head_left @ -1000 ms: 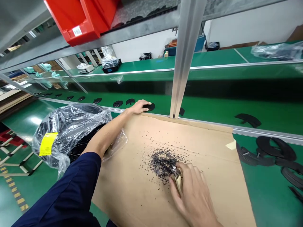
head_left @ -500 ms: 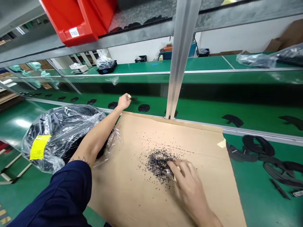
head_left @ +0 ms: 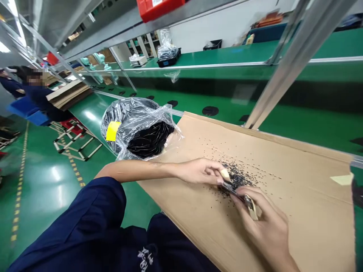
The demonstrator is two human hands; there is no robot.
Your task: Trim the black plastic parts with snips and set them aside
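The left arm reaches across from the left, its forearm (head_left: 141, 170) bare below a dark blue sleeve (head_left: 93, 215) and lying nearly level. The left hand (head_left: 200, 172) is palm down, its fingers drawn together in a pinch, and one fingertip seems to have a pale wrap, though it is too small to be sure. The right hand (head_left: 265, 226) comes up from the lower right, back to the camera. Its fingers are curled in a tight pinch that points toward the left hand. The two sets of fingertips are just beside each other.

We are on a factory assembly line: a long green conveyor belt (head_left: 312, 124) carries black parts (head_left: 210, 110) past our bench, aluminium posts (head_left: 286, 64) hold a shelf with a red bin (head_left: 159, 5), and yellow dashes (head_left: 19, 177) mark the green floor.
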